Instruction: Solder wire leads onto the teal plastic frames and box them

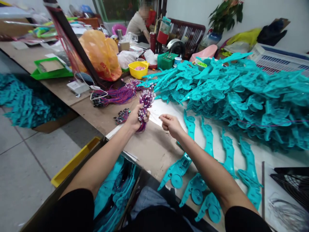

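My left hand (137,118) is closed round a bundle of purple and red wires (146,100) with small clear tips, held upright above the table. To its right, my right hand (170,124) has its fingers pinched together; what lies between them is too small to make out. More wires (118,95) with clear tips lie on the table behind my left hand. Dark connectors (122,116) show just left of it. Under and beside my right forearm, several teal plastic parts (206,133) are laid out in a row on the table.
A large heap of teal parts (224,87) covers the table's right side. Behind the wires stand a yellow bowl (138,70) and an orange bag (100,54). A dark post (74,45) rises at left. A person (138,24) sits at the back. Teal pieces (112,190) fill a box below.
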A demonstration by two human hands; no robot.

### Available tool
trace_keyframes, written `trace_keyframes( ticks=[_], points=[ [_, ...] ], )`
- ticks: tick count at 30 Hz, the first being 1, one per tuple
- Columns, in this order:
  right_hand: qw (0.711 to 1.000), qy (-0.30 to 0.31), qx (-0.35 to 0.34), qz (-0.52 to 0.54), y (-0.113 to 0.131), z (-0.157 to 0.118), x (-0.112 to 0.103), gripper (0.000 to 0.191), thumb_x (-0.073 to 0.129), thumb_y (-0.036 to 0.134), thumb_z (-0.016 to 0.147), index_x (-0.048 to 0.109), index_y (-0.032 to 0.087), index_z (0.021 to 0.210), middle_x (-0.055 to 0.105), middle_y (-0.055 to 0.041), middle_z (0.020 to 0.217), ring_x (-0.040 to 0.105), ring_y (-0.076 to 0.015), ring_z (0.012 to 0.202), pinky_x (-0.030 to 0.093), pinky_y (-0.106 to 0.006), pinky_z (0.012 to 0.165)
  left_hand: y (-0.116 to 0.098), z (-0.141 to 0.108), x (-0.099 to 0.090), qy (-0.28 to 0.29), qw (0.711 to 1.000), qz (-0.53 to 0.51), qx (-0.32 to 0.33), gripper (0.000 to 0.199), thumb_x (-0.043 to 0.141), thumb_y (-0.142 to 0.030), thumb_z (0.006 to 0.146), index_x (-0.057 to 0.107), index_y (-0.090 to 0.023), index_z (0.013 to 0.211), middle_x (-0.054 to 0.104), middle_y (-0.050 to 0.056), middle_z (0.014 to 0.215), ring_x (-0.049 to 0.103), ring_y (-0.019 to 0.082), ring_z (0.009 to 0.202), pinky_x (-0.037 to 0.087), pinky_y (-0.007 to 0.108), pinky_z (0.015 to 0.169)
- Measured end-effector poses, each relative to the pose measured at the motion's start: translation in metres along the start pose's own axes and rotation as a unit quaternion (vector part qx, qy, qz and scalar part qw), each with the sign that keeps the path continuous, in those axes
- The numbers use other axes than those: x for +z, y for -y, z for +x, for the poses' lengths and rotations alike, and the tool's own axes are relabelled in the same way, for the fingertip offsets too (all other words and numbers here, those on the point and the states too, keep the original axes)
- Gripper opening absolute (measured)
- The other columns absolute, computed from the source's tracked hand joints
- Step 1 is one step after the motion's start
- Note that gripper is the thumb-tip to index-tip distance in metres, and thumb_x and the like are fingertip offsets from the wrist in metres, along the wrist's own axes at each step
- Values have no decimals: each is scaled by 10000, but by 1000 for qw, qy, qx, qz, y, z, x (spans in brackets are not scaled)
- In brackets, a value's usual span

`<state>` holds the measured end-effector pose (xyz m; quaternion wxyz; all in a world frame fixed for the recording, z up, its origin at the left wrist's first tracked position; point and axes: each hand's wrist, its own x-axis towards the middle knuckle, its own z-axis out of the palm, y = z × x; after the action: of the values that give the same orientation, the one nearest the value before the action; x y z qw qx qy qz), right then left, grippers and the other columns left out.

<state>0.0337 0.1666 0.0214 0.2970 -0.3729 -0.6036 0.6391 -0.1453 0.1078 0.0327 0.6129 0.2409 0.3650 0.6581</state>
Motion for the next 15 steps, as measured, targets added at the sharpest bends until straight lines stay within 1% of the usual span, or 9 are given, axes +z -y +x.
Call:
trace_keyframes(
  ticks=[2,4,5,7,8,10,12,13,15],
  points=[
    [998,-24,-59,12,14,-1,2,414,702,571,741,552,195,828,396,79,556,351,-59,451,258,-209,460,-5,-1,-2,8,999,-8,-41,394,586,-532,850,560,-142,800,570,-24,507,417,66,340,296,191,384],
    [988,-15,-147,-55,25,-3,1,332,672,506,797,581,188,819,481,42,621,422,-79,531,315,-223,518,-7,-3,-2,4,998,-6,-63,427,547,-552,884,553,-141,770,561,-16,491,448,79,347,321,193,387],
    [974,0,-197,-116,29,-5,0,282,656,457,824,603,181,805,520,20,658,449,-90,574,340,-232,554,-8,-3,-2,0,997,-5,-71,442,541,-561,892,541,-145,745,560,-11,489,462,85,353,338,195,390],
    [925,27,-286,-247,35,-10,-2,212,627,369,862,640,171,786,563,-7,705,470,-105,631,365,-247,612,-7,-3,0,-9,996,2,-89,451,569,-565,891,510,-154,712,574,1,508,475,85,363,365,195,395],
    [903,26,-316,-292,37,-11,-3,195,621,343,873,652,170,790,572,-11,711,471,-107,638,367,-249,626,-7,-3,1,-10,995,8,-99,445,599,-557,883,506,-156,715,584,5,523,476,82,367,369,190,395],
    [878,-4,-349,-328,40,-12,-6,194,608,339,897,669,171,823,591,-10,710,475,-107,624,367,-247,625,-5,-2,2,-1,994,23,-105,423,676,-528,848,514,-155,734,584,2,535,468,73,374,353,172,383],
    [868,-36,-361,-338,43,-10,-11,219,589,364,922,684,175,862,634,-13,734,496,-105,611,371,-239,613,-3,-1,3,20,995,42,-91,425,766,-501,780,535,-146,747,565,-12,531,456,62,381,327,157,374],
    [861,-45,-368,-348,45,-8,-15,233,576,374,934,692,180,879,656,-15,753,513,-106,612,375,-236,613,-2,-2,3,33,995,53,-81,440,809,-494,735,545,-142,746,555,-20,530,446,56,383,317,155,371],
    [833,-40,-393,-387,48,-7,-21,251,548,381,957,707,194,909,698,-22,812,565,-113,648,390,-230,633,-2,-3,4,55,992,82,-73,478,875,-484,643,567,-132,739,545,-31,529,436,47,390,316,159,377]
  ],
)
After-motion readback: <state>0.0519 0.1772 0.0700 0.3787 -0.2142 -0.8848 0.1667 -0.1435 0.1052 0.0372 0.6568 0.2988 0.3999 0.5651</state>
